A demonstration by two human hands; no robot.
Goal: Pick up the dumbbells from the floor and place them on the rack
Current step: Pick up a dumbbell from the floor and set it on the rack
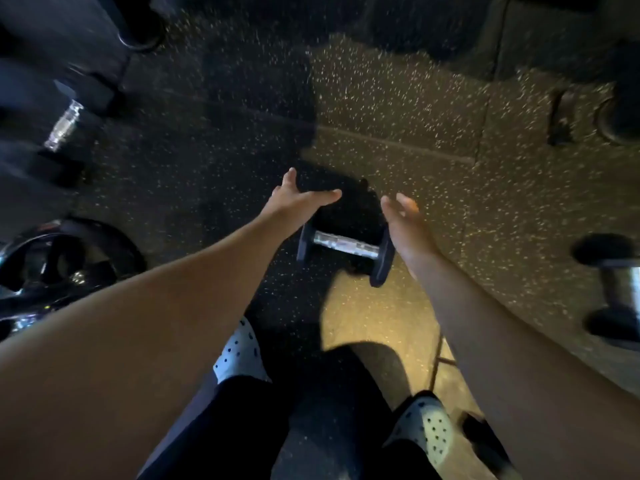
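A dumbbell (346,244) with black heads and a shiny knurled handle lies on the speckled rubber floor, just in front of my feet. My left hand (297,199) hovers above its left head, fingers spread, holding nothing. Over the right head my right hand (406,221) is spread too and empty. Neither hand touches the dumbbell. A second dumbbell (614,289) lies on the floor at the right edge. At the far left a third dumbbell (64,125) with a shiny handle rests on what looks like the dark rack (41,74).
Black weight plates (59,268) with chrome parts lie at the left edge. A dark round object (613,123) sits at the upper right, and another dark round base (140,39) at the top left. My feet in white spotted clogs (427,427) stand on the floor below.
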